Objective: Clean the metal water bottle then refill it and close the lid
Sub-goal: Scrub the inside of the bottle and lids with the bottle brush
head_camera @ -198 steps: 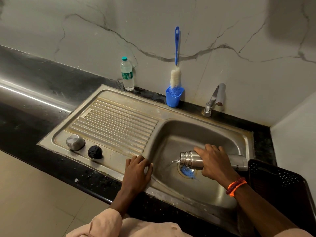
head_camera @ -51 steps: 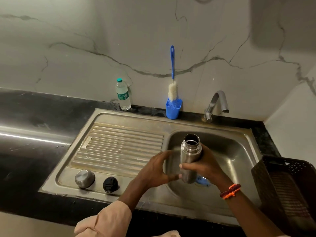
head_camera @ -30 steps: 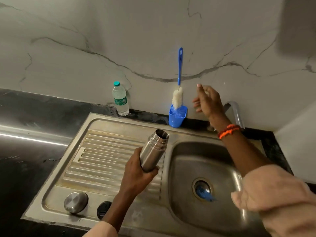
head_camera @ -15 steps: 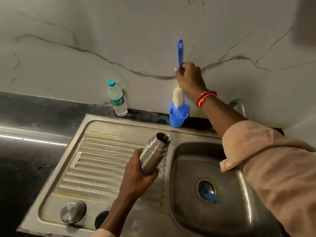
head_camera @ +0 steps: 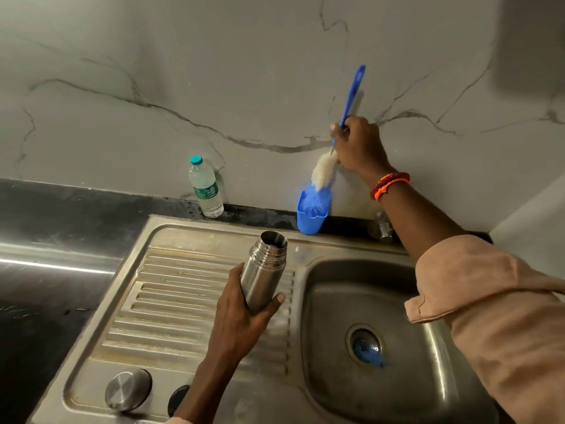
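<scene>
The metal water bottle was held at the centre of the frame, above the ribbed drainboard of the steel sink, tilted with its open, threaded mouth pointing up and slightly right. It was gripped low on its body by the left hand, fingers and thumb curled round the smooth barrel. Being rigid polished steel and probably wet, it was judged slippery yet hard to damage, and light while empty — a full wrap round the plain lower body, as seen, seemed the soundest hold, the threaded neck being left free. At upper right, the bottle brush was clamped by the right hand on its blue handle, the white bristle head hanging just above the blue holder cup against the marble wall. A steel cap and a black inner stopper lay side by side at the lower left of the drainboard, well apart from the bottle. The basin at lower right showed something blue in its drain. A small plastic water bottle with a teal cap stood on the dark counter by the wall — a green label was carried, but its writing could not be read. No brand was legible on the steel bottle.
</scene>
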